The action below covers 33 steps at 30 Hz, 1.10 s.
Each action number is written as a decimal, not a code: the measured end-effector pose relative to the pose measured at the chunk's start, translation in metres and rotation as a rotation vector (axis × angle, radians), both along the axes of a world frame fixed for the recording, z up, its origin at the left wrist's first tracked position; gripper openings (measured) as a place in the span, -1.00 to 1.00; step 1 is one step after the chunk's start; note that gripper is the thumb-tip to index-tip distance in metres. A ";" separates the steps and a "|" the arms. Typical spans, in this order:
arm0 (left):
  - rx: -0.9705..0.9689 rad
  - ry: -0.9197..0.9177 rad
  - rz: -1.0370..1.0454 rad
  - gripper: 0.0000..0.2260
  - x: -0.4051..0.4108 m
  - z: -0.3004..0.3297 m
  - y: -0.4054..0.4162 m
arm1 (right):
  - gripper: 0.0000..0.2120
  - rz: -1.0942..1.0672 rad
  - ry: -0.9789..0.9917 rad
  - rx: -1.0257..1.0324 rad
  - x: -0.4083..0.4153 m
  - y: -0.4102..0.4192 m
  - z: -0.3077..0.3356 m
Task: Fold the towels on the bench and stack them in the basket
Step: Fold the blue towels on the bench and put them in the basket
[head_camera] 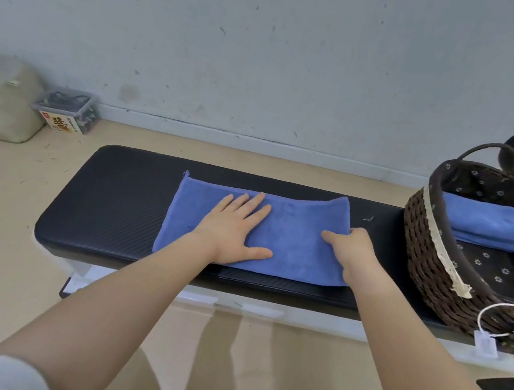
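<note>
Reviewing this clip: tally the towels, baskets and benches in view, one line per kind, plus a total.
Blue towels: 3, one spread on the bench under both hands, two folded in the basket
Wicker basket: 1
Black bench: 1
Total: 5

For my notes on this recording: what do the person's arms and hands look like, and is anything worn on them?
Both forearms are bare. The left hand and the right hand show no gloves, rings or watch. A white sleeve covers the left upper arm.
</note>
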<state>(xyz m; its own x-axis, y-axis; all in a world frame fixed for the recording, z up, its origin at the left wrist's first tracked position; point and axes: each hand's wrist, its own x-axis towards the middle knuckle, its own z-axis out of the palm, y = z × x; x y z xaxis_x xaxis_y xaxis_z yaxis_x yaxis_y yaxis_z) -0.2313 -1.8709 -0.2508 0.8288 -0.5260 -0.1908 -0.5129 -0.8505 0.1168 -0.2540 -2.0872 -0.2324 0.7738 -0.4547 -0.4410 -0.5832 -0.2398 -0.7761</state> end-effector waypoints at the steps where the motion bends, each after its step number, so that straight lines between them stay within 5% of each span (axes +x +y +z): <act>1: 0.013 -0.001 -0.006 -0.23 0.001 -0.001 -0.002 | -0.71 -0.003 0.022 0.028 -0.001 -0.002 0.002; 11: -0.093 0.082 0.024 0.01 0.006 -0.008 -0.036 | -0.80 0.120 -0.034 0.410 -0.009 -0.019 0.062; 15: -0.504 0.151 0.067 -0.27 0.006 0.007 -0.013 | -0.82 0.308 -0.157 0.171 -0.002 0.036 0.085; 19: -0.642 -0.167 0.276 -0.63 -0.001 0.033 0.024 | -0.83 0.454 -0.173 -0.153 0.012 0.100 0.079; 27: -1.221 0.460 0.771 -0.74 -0.015 0.020 0.064 | -0.41 0.565 -0.192 -0.096 0.007 0.162 0.020; 31: -1.039 0.310 0.655 -0.63 -0.015 0.018 0.062 | -0.52 0.485 -0.279 -0.005 -0.004 0.146 0.020; 33: -0.797 0.195 0.509 -0.58 -0.015 0.016 0.056 | -0.56 0.434 -0.373 -0.162 -0.003 0.126 0.019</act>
